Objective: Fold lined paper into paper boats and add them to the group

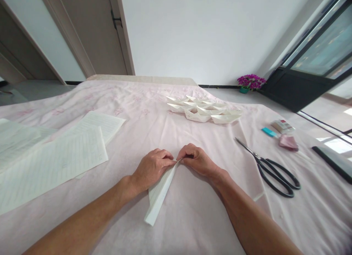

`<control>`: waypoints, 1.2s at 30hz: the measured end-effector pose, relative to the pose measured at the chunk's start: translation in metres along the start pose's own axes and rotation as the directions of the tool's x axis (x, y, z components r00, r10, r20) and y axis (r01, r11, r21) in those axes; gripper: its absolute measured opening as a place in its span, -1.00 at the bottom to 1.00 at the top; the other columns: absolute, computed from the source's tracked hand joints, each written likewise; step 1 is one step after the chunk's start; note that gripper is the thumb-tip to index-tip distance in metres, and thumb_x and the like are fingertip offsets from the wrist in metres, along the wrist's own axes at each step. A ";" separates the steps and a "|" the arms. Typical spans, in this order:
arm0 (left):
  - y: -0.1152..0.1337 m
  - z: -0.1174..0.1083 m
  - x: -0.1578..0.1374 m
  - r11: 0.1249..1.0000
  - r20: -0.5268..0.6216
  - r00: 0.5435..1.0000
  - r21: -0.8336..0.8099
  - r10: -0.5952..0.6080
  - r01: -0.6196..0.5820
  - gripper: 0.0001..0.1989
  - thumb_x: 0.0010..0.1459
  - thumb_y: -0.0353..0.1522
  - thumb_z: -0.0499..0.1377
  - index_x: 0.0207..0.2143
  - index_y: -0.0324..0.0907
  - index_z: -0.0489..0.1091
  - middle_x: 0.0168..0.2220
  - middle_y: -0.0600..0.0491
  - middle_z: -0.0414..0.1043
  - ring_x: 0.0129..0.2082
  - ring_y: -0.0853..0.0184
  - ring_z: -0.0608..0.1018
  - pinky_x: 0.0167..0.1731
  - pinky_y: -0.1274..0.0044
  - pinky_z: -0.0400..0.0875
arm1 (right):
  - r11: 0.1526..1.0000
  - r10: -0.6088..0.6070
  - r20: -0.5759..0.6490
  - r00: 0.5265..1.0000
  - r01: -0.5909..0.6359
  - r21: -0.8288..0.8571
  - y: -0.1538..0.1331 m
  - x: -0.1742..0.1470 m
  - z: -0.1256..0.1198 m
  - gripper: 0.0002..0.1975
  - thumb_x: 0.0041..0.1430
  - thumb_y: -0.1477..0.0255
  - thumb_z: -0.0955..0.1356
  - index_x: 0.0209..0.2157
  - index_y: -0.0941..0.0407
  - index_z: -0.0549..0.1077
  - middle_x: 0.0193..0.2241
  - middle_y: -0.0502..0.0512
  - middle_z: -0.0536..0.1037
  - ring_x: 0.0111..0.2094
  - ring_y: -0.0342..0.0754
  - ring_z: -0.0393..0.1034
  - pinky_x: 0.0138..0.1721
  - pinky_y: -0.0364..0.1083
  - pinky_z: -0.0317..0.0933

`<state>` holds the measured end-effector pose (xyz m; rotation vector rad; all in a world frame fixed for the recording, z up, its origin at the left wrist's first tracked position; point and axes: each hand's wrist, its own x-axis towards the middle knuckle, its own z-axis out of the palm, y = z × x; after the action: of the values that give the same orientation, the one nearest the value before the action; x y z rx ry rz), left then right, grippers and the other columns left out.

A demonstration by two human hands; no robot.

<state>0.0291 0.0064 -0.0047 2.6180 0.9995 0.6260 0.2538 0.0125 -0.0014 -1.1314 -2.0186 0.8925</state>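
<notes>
A folded sheet of paper (162, 197) lies slanted in front of me, its narrow folded band running along the right edge. My left hand (154, 166) pinches it near its far tip and covers part of its left side. At that same tip, my right hand (198, 160) is closed, thumb and forefinger pressed on the paper's corner. The fingertips of both hands nearly meet there. Farther off stand several folded paper boats (198, 115) grouped close together.
Lined paper sheets (63, 161) overlap at the left. Black-handled scissors (271, 170) lie open at the right, near a blue piece (268, 132), a small packet (283, 126), a pink cloth-like item (288, 142) and a dark flat object (332, 163). A pink sheet (132, 134) covers the surface.
</notes>
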 end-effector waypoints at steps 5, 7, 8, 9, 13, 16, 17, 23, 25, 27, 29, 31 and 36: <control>0.003 -0.001 -0.006 0.988 0.022 0.992 0.093 0.121 -0.123 -0.78 0.31 -0.40 0.06 -0.12 -0.14 0.50 -0.04 0.02 0.45 -0.04 0.26 0.41 -0.01 0.38 0.36 | 0.986 0.154 -0.069 0.986 -0.148 0.079 -0.001 0.000 0.006 -0.80 0.00 0.56 0.37 -0.27 0.10 0.49 -0.39 -0.03 0.52 -0.38 -0.13 0.37 -0.31 -0.14 0.23; 0.003 -0.002 -0.006 0.982 0.048 0.986 0.095 0.160 -0.164 -0.78 0.31 -0.42 0.05 -0.12 -0.17 0.48 -0.02 0.00 0.43 -0.02 0.26 0.40 0.00 0.39 0.36 | 0.985 0.165 -0.110 0.980 -0.158 0.074 -0.001 0.001 0.008 -0.81 -0.03 0.55 0.39 -0.29 0.10 0.45 -0.42 -0.06 0.49 -0.41 -0.15 0.34 -0.35 -0.16 0.21; 0.003 -0.003 -0.006 0.980 0.058 0.983 0.092 0.173 -0.178 -0.78 0.31 -0.43 0.04 -0.12 -0.18 0.47 -0.02 0.00 0.43 -0.03 0.27 0.40 0.00 0.40 0.37 | 0.985 0.167 -0.136 0.976 -0.160 0.061 -0.001 0.001 0.008 -0.81 -0.04 0.54 0.40 -0.31 0.10 0.44 -0.44 -0.08 0.47 -0.42 -0.16 0.32 -0.36 -0.16 0.20; 0.003 -0.003 -0.006 0.978 0.066 0.981 0.088 0.184 -0.189 -0.78 0.31 -0.44 0.04 -0.11 -0.19 0.47 -0.02 -0.01 0.43 -0.03 0.27 0.39 0.00 0.41 0.37 | 0.985 0.173 -0.161 0.972 -0.167 0.048 0.000 0.001 0.009 -0.82 -0.05 0.53 0.42 -0.33 0.10 0.43 -0.46 -0.09 0.45 -0.43 -0.16 0.31 -0.37 -0.17 0.19; 0.004 -0.005 -0.005 0.975 0.068 0.976 0.068 0.205 -0.210 -0.78 0.30 -0.47 0.04 -0.08 -0.22 0.44 -0.04 -0.02 0.43 -0.05 0.29 0.39 -0.01 0.42 0.39 | 0.986 0.164 -0.191 0.968 -0.165 0.011 0.000 0.000 0.007 -0.94 -0.01 0.49 0.42 -0.43 0.10 0.47 -0.52 -0.07 0.45 -0.47 -0.15 0.30 -0.42 -0.15 0.17; 0.004 -0.005 -0.005 0.976 0.063 0.977 0.062 0.206 -0.210 -0.79 0.30 -0.49 0.04 -0.13 -0.21 0.45 -0.06 -0.02 0.42 -0.07 0.29 0.40 -0.03 0.41 0.40 | 0.998 0.059 -0.152 0.987 -0.064 -0.028 -0.002 0.001 0.004 -0.92 0.04 0.54 0.39 -0.46 0.09 0.54 -0.45 0.00 0.53 -0.37 -0.09 0.39 -0.28 -0.11 0.22; 0.004 -0.005 -0.005 0.976 0.069 0.977 0.061 0.204 -0.208 -0.80 0.29 -0.49 0.04 -0.16 -0.21 0.46 -0.07 -0.02 0.42 -0.09 0.29 0.41 -0.05 0.40 0.40 | 0.999 0.026 -0.136 0.990 -0.032 -0.038 -0.002 0.001 0.004 -0.90 0.06 0.54 0.39 -0.45 0.08 0.56 -0.43 0.01 0.55 -0.33 -0.08 0.41 -0.23 -0.09 0.23; 0.005 -0.004 -0.006 0.987 0.078 0.984 -0.014 0.161 -0.161 -0.78 0.29 -0.50 0.02 -0.19 -0.19 0.46 -0.11 -0.02 0.41 -0.10 0.30 0.42 -0.08 0.44 0.41 | 0.993 -0.036 -0.058 0.998 0.030 -0.112 -0.001 0.001 0.001 -0.84 0.08 0.50 0.43 -0.27 0.03 0.61 -0.33 0.03 0.60 -0.24 -0.02 0.43 -0.10 -0.01 0.22; 0.006 -0.004 -0.006 0.990 0.063 0.990 -0.073 0.128 -0.123 -0.76 0.29 -0.50 0.00 -0.17 -0.18 0.46 -0.12 -0.02 0.41 -0.10 0.30 0.43 -0.05 0.45 0.39 | 0.988 -0.050 -0.044 0.998 0.043 -0.147 0.001 0.001 0.000 -0.81 0.08 0.49 0.44 -0.23 0.02 0.61 -0.30 0.04 0.59 -0.22 -0.02 0.42 -0.09 -0.01 0.21; 0.007 -0.006 -0.005 0.987 0.067 0.995 -0.153 0.070 -0.059 -0.73 0.29 -0.51 -0.02 -0.16 -0.17 0.46 -0.13 -0.01 0.40 -0.11 0.32 0.44 -0.04 0.47 0.37 | 0.982 -0.061 -0.033 0.998 0.054 -0.181 0.001 0.001 0.000 -0.79 0.08 0.50 0.44 -0.21 0.01 0.61 -0.29 0.04 0.57 -0.21 -0.03 0.40 -0.10 -0.03 0.20; 0.007 -0.009 -0.002 0.971 0.109 0.994 -0.234 -0.014 0.039 -0.69 0.26 -0.53 -0.04 -0.15 -0.16 0.46 -0.12 -0.01 0.39 -0.11 0.34 0.46 -0.05 0.51 0.36 | 0.976 -0.053 -0.033 0.998 0.045 -0.215 0.001 0.001 0.000 -0.77 0.07 0.51 0.44 -0.20 0.00 0.61 -0.27 0.04 0.55 -0.21 -0.03 0.38 -0.12 -0.04 0.20; 0.007 -0.014 0.003 0.943 0.172 0.981 -0.304 -0.087 0.137 -0.68 0.24 -0.53 -0.06 -0.15 -0.15 0.46 -0.13 0.01 0.39 -0.12 0.35 0.46 -0.07 0.53 0.34 | 0.970 -0.043 -0.033 0.999 0.034 -0.239 0.001 0.000 0.000 -0.75 0.06 0.53 0.44 -0.20 0.00 0.61 -0.27 0.04 0.54 -0.22 -0.03 0.37 -0.13 -0.05 0.20; 0.011 -0.015 0.021 0.883 0.252 0.946 -0.371 -0.202 0.287 -0.62 0.30 -0.29 -0.11 -0.49 -0.18 0.37 -0.44 0.08 0.35 -0.33 0.32 0.42 -0.25 0.52 0.29 | 0.972 -0.050 -0.027 0.998 0.042 -0.232 0.001 0.000 0.001 -0.74 0.06 0.57 0.43 -0.22 -0.01 0.61 -0.29 0.04 0.53 -0.23 -0.03 0.36 -0.15 -0.04 0.19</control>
<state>0.0420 0.0143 0.0190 2.1015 0.9936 0.4311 0.2532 0.0128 -0.0032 -1.2094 -2.1542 0.6226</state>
